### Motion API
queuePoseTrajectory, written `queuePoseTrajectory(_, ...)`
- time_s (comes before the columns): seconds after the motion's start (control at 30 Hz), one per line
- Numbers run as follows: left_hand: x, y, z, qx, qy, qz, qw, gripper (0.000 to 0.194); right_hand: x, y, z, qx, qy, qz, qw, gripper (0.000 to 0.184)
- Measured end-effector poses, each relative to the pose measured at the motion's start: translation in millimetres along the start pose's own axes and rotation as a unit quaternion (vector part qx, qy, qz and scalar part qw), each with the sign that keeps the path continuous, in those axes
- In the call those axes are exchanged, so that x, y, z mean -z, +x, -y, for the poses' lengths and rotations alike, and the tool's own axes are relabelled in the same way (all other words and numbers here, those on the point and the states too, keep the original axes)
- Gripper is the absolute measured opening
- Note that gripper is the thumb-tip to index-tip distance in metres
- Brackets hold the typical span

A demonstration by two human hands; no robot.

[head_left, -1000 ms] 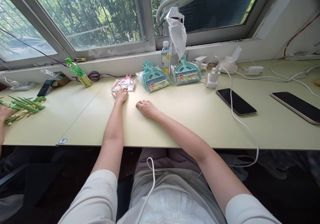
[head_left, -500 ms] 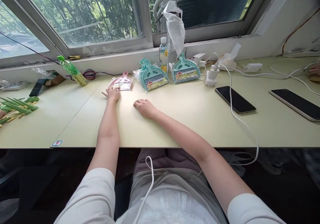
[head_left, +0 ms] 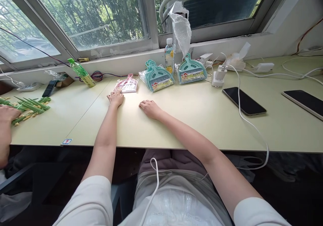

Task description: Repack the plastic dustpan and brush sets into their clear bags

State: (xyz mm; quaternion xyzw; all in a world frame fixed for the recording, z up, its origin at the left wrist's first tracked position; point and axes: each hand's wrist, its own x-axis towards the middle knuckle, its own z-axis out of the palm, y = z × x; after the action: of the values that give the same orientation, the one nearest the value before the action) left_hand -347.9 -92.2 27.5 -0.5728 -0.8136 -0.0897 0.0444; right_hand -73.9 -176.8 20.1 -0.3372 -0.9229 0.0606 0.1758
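Observation:
My left hand (head_left: 116,98) rests on the table at the near edge of a pink brush-and-dustpan set (head_left: 129,83) in clear wrap. Its fingers are bent and spread a little, and the fingertips reach the set's lower left corner; I see no grip around it. My right hand (head_left: 150,109) lies on the tabletop with its fingers loosely bent and holds nothing. Just beyond it is a stack of teal brush-and-dustpan sets (head_left: 157,76), wrapped in plastic with yellow labels. Another wrapped teal brush-and-dustpan set (head_left: 192,70) leans farther right.
On the right lie a black phone (head_left: 243,101), a second phone (head_left: 306,101), a white charger (head_left: 219,76) and cables. A green bottle (head_left: 82,73) leans at the back left. Another person's hand (head_left: 8,113) touches green pointed pieces (head_left: 32,105) at far left.
My left hand's spread fingers have drawn in beside the pink set. My right hand stays put. The view has shifted left, and another person's hand and forearm show more at far left.

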Motion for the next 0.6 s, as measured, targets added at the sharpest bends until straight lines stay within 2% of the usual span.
queuePoseTrajectory(0.2,-4.2,0,2,-0.005,-0.023,-0.021,1.0,0.06,2,0,0,0.0,-0.002,0.008,1.0,0.034)
queuePoseTrajectory(0.33,-6.7,8,5,-0.012,-0.03,-0.012,0.999,0.058,4,-1,1,-0.004,-0.001,0.011,1.0,0.035)
queuePoseTrajectory(0.6,-5.5,22,7,-0.026,0.009,-0.046,0.999,0.047,6,-2,2,-0.002,-0.003,0.012,1.0,0.034)
